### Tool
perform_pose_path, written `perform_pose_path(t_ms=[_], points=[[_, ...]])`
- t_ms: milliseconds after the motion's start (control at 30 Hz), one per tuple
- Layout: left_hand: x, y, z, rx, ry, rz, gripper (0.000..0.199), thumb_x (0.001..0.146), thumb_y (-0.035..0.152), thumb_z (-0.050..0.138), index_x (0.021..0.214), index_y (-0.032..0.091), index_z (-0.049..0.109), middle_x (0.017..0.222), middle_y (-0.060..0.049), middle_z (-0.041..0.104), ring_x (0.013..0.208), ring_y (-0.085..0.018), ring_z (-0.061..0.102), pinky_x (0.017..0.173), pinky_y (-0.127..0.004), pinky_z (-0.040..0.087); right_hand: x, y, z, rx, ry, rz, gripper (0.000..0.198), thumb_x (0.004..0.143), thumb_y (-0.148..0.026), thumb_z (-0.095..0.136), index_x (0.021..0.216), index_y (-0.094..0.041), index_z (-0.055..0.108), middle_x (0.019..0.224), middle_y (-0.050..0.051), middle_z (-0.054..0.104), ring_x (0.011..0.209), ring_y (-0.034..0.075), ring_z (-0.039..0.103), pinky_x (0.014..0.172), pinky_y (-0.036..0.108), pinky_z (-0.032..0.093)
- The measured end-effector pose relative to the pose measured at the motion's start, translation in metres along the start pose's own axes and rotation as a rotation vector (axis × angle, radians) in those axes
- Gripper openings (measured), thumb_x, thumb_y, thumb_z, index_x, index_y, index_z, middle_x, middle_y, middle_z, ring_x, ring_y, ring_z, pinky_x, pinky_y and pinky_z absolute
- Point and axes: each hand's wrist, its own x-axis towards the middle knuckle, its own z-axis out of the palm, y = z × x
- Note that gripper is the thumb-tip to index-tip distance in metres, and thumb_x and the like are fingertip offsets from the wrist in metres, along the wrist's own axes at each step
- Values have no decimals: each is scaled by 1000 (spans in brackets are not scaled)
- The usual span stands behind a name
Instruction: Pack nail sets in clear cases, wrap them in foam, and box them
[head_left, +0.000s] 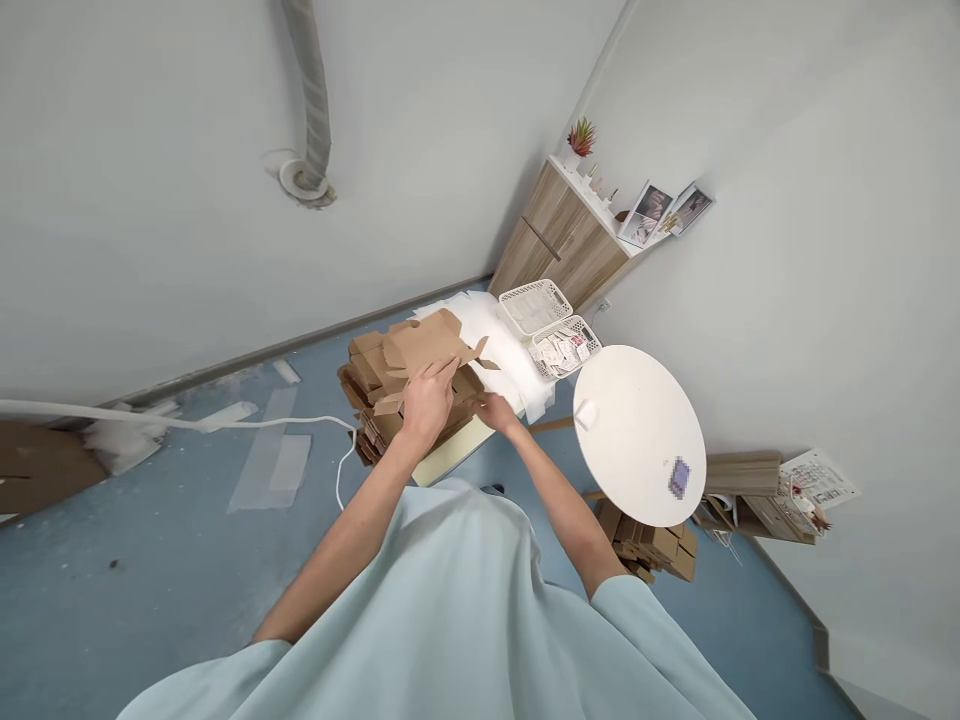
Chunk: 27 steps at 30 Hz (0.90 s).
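A brown cardboard box (424, 343) with its lid and flaps raised lies on a pile of folded cardboard (367, 365), at the left of a low table. My left hand (429, 400) is on the near side of the box, fingers closed together along the raised cardboard. Lower and to the right, my right hand (495, 411) pinches the box's near right corner; its fingertips are partly hidden. White foam sheets (491, 335) lie just beyond both hands.
Two white baskets (536, 305) stand behind the foam, one holding small cards. A round white table (637, 430) is at the right, with folded boxes (660, 545) below. A white cable (247, 424) crosses the left. A wooden cabinet (559, 235) stands behind.
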Motion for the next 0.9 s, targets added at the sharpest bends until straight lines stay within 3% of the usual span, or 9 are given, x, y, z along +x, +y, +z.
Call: perform_pose_path(t_ms=[100, 200, 267, 333, 533, 633, 733, 900], points=[[4, 17, -8, -57, 8, 125, 59, 101, 8, 41, 149, 22, 71, 152, -7, 71, 146, -28, 63, 123, -51, 52, -18, 6, -46, 357, 203, 64, 47, 110, -57, 49, 106, -20, 78, 116, 13, 83, 99, 24, 81, 88, 34, 62], [6, 40, -5, -100, -40, 248, 64, 98, 6, 44, 157, 22, 64, 159, -7, 66, 155, -28, 55, 127, -55, 49, -44, 10, -98, 668, 354, 73, 72, 106, -79, 43, 108, -16, 78, 115, 18, 84, 93, 24, 82, 81, 34, 66], [5, 57, 4, -124, -93, 330, 69, 97, 4, 44, 162, 23, 60, 162, -7, 63, 158, -28, 51, 127, -57, 48, -66, 13, -126, 776, 379, 89, 82, 101, -88, 41, 105, -15, 78, 107, 19, 84, 91, 26, 83, 76, 35, 67], [4, 74, 16, -144, -156, 421, 73, 97, 1, 40, 164, 25, 56, 164, -7, 61, 160, -28, 47, 128, -59, 46, -89, 20, -145, 791, 461, 115, 81, 95, -90, 52, 102, -15, 79, 96, 17, 83, 88, 27, 83, 73, 34, 67], [-6, 117, 75, -212, -294, 722, 76, 98, -2, 35, 167, 24, 52, 165, -7, 59, 164, -24, 41, 132, -55, 44, -160, 68, -164, 830, 653, 210, 79, 93, -90, 55, 100, -16, 80, 96, 16, 82, 91, 29, 81, 64, 34, 67], [-13, 138, 106, -249, -379, 850, 73, 101, -1, 36, 169, 24, 49, 166, -8, 58, 165, -24, 38, 133, -54, 44, -193, 101, -167, 840, 696, 270, 68, 84, -79, 78, 112, -18, 79, 103, 13, 83, 94, 28, 81, 66, 33, 68], [-17, 162, 136, -279, -452, 945, 70, 104, 1, 38, 170, 23, 47, 166, -9, 58, 165, -24, 38, 133, -54, 44, -220, 135, -167, 895, 748, 310, 65, 78, -67, 89, 119, -19, 77, 108, 12, 84, 97, 28, 82, 74, 36, 69], [-23, 202, 196, -290, -531, 1042, 69, 105, 1, 37, 170, 23, 47, 166, -9, 58, 164, -23, 40, 131, -52, 47, -248, 198, -170, 975, 876, 268, 57, 82, -61, 84, 119, -18, 77, 121, 15, 83, 114, 32, 80, 94, 42, 67]])
